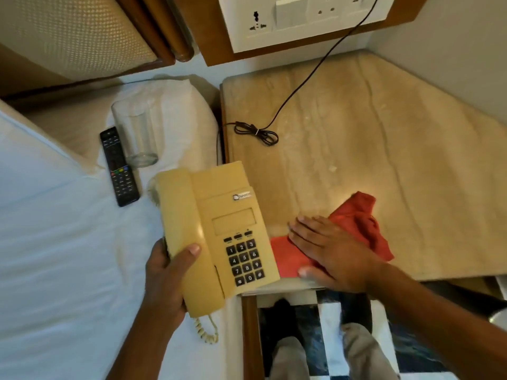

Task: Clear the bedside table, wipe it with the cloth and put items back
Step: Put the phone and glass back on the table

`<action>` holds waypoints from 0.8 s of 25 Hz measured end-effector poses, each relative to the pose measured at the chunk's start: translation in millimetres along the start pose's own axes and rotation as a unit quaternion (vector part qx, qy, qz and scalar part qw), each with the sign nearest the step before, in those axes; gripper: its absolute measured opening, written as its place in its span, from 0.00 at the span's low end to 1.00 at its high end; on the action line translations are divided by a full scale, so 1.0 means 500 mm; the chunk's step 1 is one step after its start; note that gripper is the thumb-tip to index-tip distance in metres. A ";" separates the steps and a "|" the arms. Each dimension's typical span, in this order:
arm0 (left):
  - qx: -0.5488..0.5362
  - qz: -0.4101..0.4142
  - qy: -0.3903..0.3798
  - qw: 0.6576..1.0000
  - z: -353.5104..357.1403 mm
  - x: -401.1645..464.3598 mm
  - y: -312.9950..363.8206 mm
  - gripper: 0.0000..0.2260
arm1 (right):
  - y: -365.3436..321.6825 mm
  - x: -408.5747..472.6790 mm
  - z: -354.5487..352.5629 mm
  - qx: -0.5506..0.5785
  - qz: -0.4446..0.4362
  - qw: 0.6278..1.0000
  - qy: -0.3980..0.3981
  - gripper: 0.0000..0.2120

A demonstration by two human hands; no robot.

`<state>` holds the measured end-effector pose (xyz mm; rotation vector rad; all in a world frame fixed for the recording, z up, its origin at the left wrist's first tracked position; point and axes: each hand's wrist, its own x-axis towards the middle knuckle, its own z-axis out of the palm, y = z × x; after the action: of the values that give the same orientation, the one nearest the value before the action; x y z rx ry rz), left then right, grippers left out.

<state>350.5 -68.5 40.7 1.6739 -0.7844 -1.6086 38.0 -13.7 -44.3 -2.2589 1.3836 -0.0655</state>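
Note:
My left hand [167, 278] grips a beige desk telephone [219, 229] by its handset side, holding it over the gap between the bed and the bedside table's left front corner. Its coiled cord [205, 330] hangs below. My right hand [332, 250] lies flat, fingers spread, pressing a red cloth [359, 223] onto the marble top of the bedside table [384, 133] near its front edge. An empty drinking glass [137, 133] and a black remote control [119, 168] lie on the white bed sheet [55, 242] to the left.
A black cable with a tied bundle [256, 131] runs from the wall across the table's back left. A white socket panel [299, 20] sits on the wall above. A pillow [178, 111] lies by the headboard. My legs [329, 357] stand on checkered floor below.

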 end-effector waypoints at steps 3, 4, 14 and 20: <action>-0.013 -0.014 -0.060 0.998 0.136 0.007 -0.008 0.35 | 0.158 -0.156 -0.014 -0.113 -0.026 0.993 0.009 0.36; -0.023 -0.015 -0.082 0.996 0.191 0.013 -0.010 0.35 | 0.206 -0.194 -0.025 -0.105 0.036 0.993 0.044 0.36; 0.051 -0.012 -0.073 0.996 0.645 0.117 -0.050 0.24 | 0.398 -0.217 -0.127 0.192 0.433 0.831 0.291 0.18; 0.231 0.092 -0.041 0.968 0.663 0.108 -0.067 0.27 | 0.376 -0.189 -0.177 0.292 0.403 0.752 0.433 0.11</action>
<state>21.6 -113.3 -20.8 1.7864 -1.4011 -1.4440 -188.7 -36.4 -27.0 -0.9325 2.2529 -1.1819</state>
